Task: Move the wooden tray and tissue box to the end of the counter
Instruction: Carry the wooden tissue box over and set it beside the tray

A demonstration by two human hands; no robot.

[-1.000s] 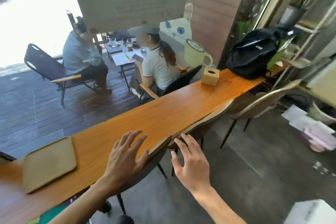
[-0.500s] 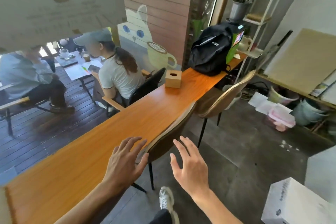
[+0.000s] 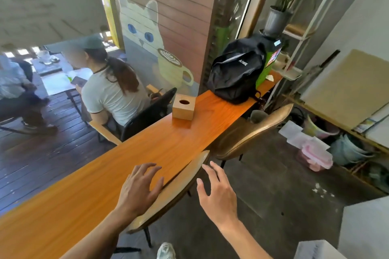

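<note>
A small wooden tissue box (image 3: 183,109) with a round hole on top stands on the long orange counter (image 3: 147,149), near its far end. The wooden tray is out of view. My left hand (image 3: 140,189) hovers open over the counter's near edge, beside the back of a chair. My right hand (image 3: 217,193) is open too, fingers spread, over the floor to the right of that chair back. Both hands hold nothing and are well short of the tissue box.
A black backpack (image 3: 237,73) sits at the counter's far end. Two tan chairs (image 3: 174,191) (image 3: 252,130) are tucked against the counter's right side. Beyond the glass a seated person (image 3: 111,94) faces away. Shelves, buckets and boxes line the right wall.
My view has swung right along the counter; the tray dropped out of sight at the left and the tissue box and backpack came closer. Both hands stayed open in front of me.
</note>
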